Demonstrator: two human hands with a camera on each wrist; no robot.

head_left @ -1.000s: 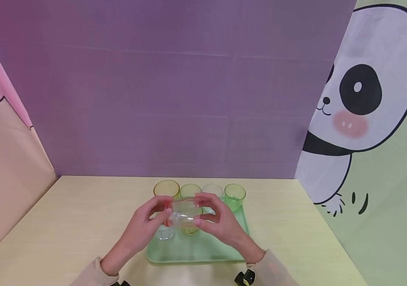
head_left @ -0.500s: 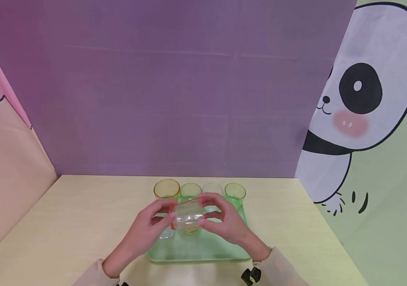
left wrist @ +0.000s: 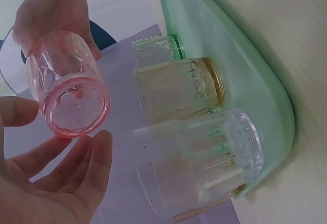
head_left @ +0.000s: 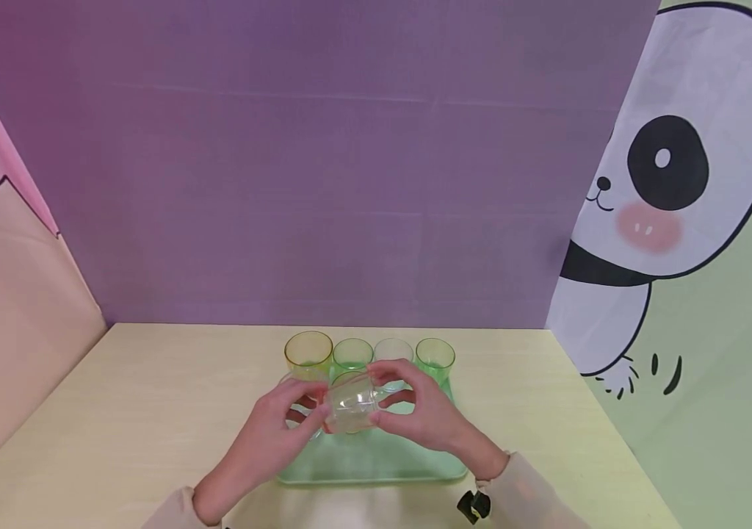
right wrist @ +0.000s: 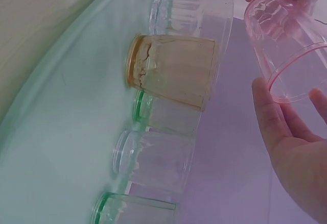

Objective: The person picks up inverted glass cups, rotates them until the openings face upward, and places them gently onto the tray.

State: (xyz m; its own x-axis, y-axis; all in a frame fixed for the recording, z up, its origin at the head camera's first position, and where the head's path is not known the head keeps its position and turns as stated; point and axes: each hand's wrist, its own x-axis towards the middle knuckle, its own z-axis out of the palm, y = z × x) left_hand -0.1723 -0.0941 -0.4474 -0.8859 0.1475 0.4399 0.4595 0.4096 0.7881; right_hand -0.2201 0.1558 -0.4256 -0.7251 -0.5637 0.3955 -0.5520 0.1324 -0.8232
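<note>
A pink-tinted clear drinking glass (head_left: pixel 352 405) is held on its side above the tray, slightly tilted. My left hand (head_left: pixel 280 420) grips its thick base end, thumb on the near side. At the rim end, the fingers and thumb of my right hand (head_left: pixel 425 413) pinch the glass. The left wrist view shows the round base of the glass (left wrist: pixel 76 109) towards me; from the right wrist the open rim of the glass (right wrist: pixel 294 71) is seen. Behind and below the hands, a green tray (head_left: pixel 376 464) bears several glasses, partly hidden by the hands.
An amber glass (head_left: pixel 308 351), a green glass (head_left: pixel 352 354), a clear glass (head_left: pixel 393 350) and another green glass (head_left: pixel 435 355) form the back row. A large clear glass (left wrist: pixel 199 157) and a yellowish glass (left wrist: pixel 179 89) stand nearer. A pale wooden table (head_left: pixel 151 411) meets a purple backdrop (head_left: pixel 323 184).
Both hands have shifted a little to the right with the pink-tinted glass. Its base end has dropped slightly, so it tilts more. The glasses on the tray have not moved.
</note>
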